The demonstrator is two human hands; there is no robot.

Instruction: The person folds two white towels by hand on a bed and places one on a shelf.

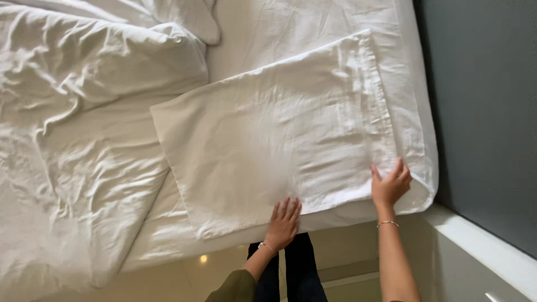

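The white pillowcase (279, 140) lies flat on the bed sheet (313, 33), its open hemmed end toward the bed's near corner; the left hand (283, 222) rests open, palm down, on its near edge; the right hand (390, 185) lies open with fingers spread at the hemmed corner; smoothing probably goes best pressing outward from the middle, keeping edges square; the crumpled duvet (84, 112) sits just beside

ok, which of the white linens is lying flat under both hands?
The flat rectangular pillowcase, under the left hand and right hand; the duvet lies crumpled, untouched.
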